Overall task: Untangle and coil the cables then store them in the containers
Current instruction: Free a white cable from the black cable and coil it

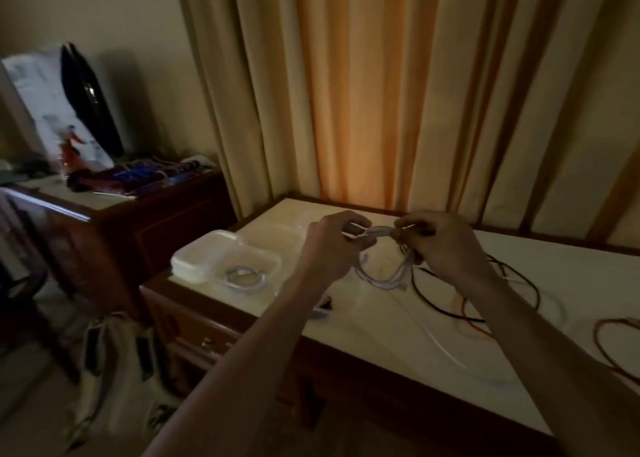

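White cable (379,273), gathered into loose loops, is hanging between both hands just above the middle of the frame, over the pale table top (398,332); the left hand (332,245) is pinching the upper strands with its fingers curled round them, and the right hand (440,245) is gripping the same bundle from the other side, fingers bent and closed on the strands; the loops are drooping below the hands, and whether they are touching the table top I cannot tell. A clear plastic container (263,266) is sitting left of the hands, near the table's left end, with a coiled pale cable (244,274) lying flat inside it; a white lid (204,252) is lying against its left side. A second clear container (284,236) is standing just behind the first, faint against the table top. A black cable (509,283) is sprawling in wide curves at the right of the hands, partly under the right forearm; a red cable (616,349) is looping near the right edge of the frame. Tan curtains (363,92) are hanging behind the table; a dark wooden cabinet (156,234) is standing at the left, with blurred clutter on top.
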{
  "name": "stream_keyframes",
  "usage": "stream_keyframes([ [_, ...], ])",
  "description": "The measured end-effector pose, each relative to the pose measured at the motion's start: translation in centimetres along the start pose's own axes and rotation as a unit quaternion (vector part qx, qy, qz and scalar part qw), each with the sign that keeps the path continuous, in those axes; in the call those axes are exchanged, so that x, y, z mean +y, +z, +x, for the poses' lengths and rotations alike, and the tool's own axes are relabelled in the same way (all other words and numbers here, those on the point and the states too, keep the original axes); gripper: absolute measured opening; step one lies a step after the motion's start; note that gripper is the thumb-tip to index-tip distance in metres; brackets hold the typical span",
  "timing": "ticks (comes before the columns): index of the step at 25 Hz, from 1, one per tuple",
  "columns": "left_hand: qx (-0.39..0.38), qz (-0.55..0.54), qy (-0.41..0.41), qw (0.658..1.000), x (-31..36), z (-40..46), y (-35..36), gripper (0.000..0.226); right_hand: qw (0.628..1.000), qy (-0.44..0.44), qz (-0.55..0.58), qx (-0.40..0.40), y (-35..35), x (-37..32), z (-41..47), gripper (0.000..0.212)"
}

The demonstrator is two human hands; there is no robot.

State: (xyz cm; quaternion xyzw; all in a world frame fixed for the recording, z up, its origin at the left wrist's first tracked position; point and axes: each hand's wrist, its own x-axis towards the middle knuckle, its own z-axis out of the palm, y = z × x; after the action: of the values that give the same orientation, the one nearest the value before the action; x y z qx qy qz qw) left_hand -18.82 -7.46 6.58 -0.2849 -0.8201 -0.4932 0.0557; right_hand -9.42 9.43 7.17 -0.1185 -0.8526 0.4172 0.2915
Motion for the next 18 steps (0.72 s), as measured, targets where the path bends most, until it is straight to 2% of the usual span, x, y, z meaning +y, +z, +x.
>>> stream_keyframes([
  [2,0.025,0.024,-0.021,0.999,-2.5,-0.8,-4.6,0.017,1.0,-0.014,0.012,-0.004,4.7,-2.1,0.1,0.01],
  [6,0.144,0.007,-0.103,0.984,-8.2,-1.0,-12.1,0.019,0.997,-0.036,0.045,-0.049,12.8,-7.0,0.1,0.019],
  [10,0.205,0.063,-0.153,0.965,-12.8,-0.2,-15.6,0.019,0.994,-0.052,0.003,-0.098,17.9,-8.7,-0.2,0.026],
  [12,0.19,0.102,-0.167,0.962,-14.1,0.4,-15.9,0.022,0.992,-0.044,-0.016,-0.117,19.0,-8.4,-0.3,0.028],
  [15,0.086,0.197,-0.175,0.961,-15.0,1.0,-14.9,0.027,0.99,-0.042,-0.047,-0.125,19.3,-7.7,-0.2,0.028],
  [18,0.026,0.334,-0.151,0.93,-15.8,1.1,-13.7,0.032,0.979,-0.052,-0.088,-0.176,20.0,-7.2,-0.5,0.031],
])
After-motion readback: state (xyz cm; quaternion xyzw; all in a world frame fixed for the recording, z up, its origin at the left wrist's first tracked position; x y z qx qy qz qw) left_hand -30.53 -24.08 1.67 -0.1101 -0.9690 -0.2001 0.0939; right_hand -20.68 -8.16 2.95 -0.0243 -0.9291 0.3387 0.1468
